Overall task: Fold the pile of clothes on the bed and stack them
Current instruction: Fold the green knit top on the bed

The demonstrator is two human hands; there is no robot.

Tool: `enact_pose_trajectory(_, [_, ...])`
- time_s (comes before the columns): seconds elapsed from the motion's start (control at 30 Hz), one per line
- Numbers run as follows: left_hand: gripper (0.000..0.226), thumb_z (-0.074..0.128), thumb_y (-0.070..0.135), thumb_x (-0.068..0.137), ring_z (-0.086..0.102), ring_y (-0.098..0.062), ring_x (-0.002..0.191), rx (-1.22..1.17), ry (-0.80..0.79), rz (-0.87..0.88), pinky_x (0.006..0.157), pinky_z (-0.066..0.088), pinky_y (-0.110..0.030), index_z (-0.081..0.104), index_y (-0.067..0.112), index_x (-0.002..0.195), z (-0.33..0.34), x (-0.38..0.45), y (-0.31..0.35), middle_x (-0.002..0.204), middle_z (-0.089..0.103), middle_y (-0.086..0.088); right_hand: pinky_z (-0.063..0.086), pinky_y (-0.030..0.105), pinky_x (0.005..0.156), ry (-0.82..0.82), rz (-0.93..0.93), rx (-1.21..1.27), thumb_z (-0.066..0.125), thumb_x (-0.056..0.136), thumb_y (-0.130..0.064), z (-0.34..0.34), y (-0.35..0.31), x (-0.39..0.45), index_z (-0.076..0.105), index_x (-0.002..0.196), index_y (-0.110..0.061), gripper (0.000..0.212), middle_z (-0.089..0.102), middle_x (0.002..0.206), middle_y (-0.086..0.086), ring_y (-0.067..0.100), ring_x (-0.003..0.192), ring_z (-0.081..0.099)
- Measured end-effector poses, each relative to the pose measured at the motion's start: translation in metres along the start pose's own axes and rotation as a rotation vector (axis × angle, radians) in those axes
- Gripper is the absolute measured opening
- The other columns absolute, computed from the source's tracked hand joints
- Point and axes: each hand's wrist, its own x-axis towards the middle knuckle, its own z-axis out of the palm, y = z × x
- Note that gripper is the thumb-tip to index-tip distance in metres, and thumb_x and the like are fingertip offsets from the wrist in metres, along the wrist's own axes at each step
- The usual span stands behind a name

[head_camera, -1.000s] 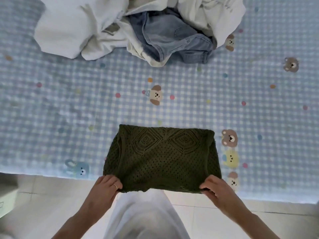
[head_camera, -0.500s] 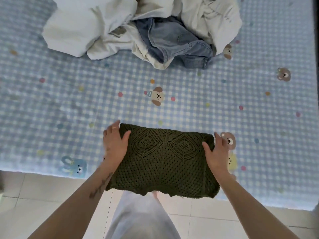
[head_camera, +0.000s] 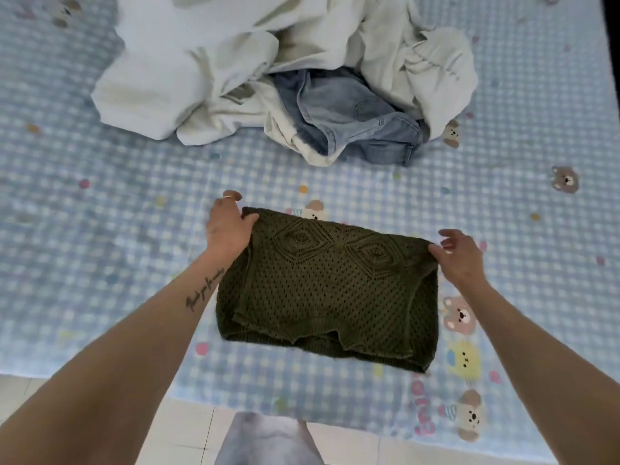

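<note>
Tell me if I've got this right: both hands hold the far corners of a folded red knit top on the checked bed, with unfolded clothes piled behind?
Nearly. The knit top is dark olive green, not red, as the head view shows. The left hand and right hand do hold its far corners, with the pile behind.

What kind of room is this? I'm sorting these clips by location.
Most likely a bedroom at home: a bed covered in a blue checked sheet with cartoon bears, a pile of unfolded clothes on it, and a tiled floor at its edge.
</note>
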Motion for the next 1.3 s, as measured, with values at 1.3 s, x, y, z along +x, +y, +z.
enact_pose_trajectory(1.3, [0.037,0.04,0.035,0.097,0.047,-0.015,0.111,0.212,-0.558,0.27,0.09,0.041,-0.025,0.045,0.02,0.13,0.193,-0.237,0.102,0.126,0.042,0.001,0.055,0.032,0.076,-0.644,0.047,0.443,0.053,0.081,0.019,-0.023,0.015,0.061,0.067,0.09,-0.009,0.032,0.069,0.085,0.008,0.023,0.086,0.064])
